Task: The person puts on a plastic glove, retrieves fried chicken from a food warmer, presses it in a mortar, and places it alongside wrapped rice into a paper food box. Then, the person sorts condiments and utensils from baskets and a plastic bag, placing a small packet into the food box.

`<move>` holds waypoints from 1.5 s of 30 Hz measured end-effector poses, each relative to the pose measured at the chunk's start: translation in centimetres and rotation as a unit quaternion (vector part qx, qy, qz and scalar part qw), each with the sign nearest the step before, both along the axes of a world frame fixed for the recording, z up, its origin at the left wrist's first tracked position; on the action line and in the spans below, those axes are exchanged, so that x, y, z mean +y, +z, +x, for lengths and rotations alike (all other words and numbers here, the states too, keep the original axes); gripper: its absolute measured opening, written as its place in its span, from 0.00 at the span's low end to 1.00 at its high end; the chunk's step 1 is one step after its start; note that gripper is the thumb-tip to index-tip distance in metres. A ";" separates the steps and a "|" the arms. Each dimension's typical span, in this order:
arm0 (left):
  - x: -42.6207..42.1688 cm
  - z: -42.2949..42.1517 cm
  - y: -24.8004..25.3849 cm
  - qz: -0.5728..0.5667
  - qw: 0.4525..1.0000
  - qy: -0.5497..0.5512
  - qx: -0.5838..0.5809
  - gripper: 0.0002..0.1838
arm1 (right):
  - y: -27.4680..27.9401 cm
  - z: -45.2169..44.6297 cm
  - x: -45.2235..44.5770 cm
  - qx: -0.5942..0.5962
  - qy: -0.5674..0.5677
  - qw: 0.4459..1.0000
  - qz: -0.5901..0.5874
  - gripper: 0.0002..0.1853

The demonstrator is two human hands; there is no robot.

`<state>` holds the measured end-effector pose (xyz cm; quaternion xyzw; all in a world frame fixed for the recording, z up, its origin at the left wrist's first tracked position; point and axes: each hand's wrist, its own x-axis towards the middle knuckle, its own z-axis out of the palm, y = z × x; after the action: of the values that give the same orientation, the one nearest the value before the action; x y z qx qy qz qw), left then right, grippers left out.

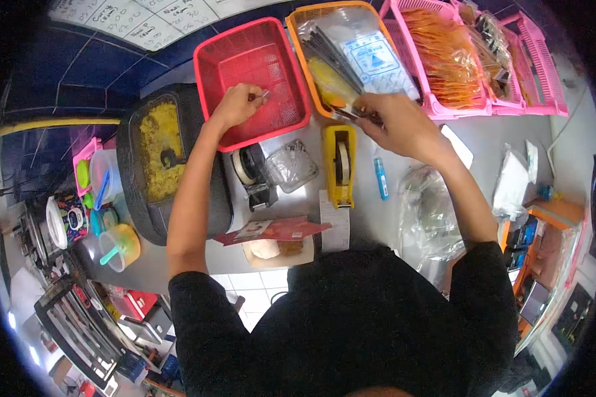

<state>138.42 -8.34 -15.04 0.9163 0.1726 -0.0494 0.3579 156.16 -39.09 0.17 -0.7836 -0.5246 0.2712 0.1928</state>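
My left hand (pixel 238 106) is over the red basket (pixel 212 63), its fingers closed on something small with a pale, shiny end that I cannot name. My right hand (pixel 397 126) is at the near edge of the orange basket (pixel 298 49), its fingers pinched on a dark, thin item (pixel 346 116) whose kind is unclear. In the orange basket lie long black sticks or straws (pixel 338 56), a white packet with blue print (pixel 375 59) and a yellow packet (pixel 328 78). Between my hands stands a yellow tape dispenser (pixel 331 188).
Pink baskets (pixel 487 106) with orange packets (pixel 440 59) stand at the back right. A black rice container (pixel 139 205) with yellow rice (pixel 159 135) is at the left. Near me are a black tape dispenser (pixel 261 195), a clear box (pixel 291 165), a blue marker (pixel 381 177), a red-lidded box (pixel 271 230) and plastic bags (pixel 427 212).
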 end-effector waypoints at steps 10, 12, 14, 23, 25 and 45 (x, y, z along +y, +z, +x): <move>-1.4 -3.4 2.5 -0.059 0.994 0.094 0.022 0.10 | -6.7 -0.1 -4.7 -0.182 -0.022 0.960 -0.212 0.11; -1.7 -3.0 1.4 -0.069 0.993 0.095 -0.017 0.10 | -10.6 -0.4 -5.6 -0.206 -0.041 0.965 -0.159 0.12; -2.3 -1.9 1.8 -0.071 0.994 0.077 -0.005 0.10 | -13.5 -0.7 -5.4 -0.141 -0.094 0.966 -0.196 0.16; -2.4 -2.2 4.3 -0.035 0.996 0.075 0.016 0.10 | -14.9 -0.7 -6.1 0.025 -0.209 0.966 -0.151 0.21; -2.3 -2.1 2.5 -0.086 0.992 0.092 -0.014 0.10 | -15.7 -0.5 -6.2 0.081 -0.227 0.962 -0.128 0.21; -8.8 -1.0 10.9 -0.286 0.948 0.106 -0.095 0.10 | -1.3 -1.6 -14.9 -0.054 -0.281 0.958 0.015 0.16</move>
<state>137.37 -17.17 -4.18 0.7527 0.2125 0.0286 0.6225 154.55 -53.99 -1.17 -0.9102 -0.2964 0.1554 0.2441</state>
